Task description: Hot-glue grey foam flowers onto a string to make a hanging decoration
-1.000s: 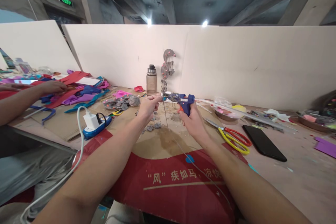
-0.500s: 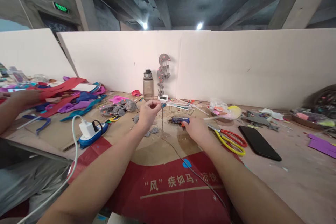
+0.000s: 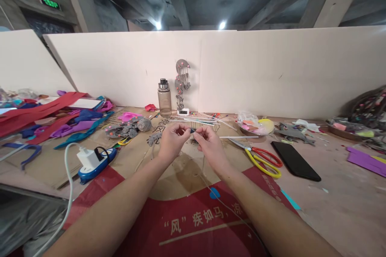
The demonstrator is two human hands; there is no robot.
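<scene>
Left grip (image 3: 173,140): clamped on small dark-blue piece (image 3: 192,130), from its left
Right grip (image 3: 210,144): pinching its right side
Piece's axis: too small to tell

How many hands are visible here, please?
2: the bare left hand and the bare right hand, side by side at a small dark piece, above the brown-and-red cardboard.

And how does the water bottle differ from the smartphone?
Pose: the water bottle stands upright near the white panel; the smartphone lies flat, right of the scissors.
Look: the bottle is see-through, smoky brown; the phone is opaque black.
Shape: the bottle is rounded with a capped top; the phone is a thin slab.
Shared: neither touches the left hand or right hand.
</scene>
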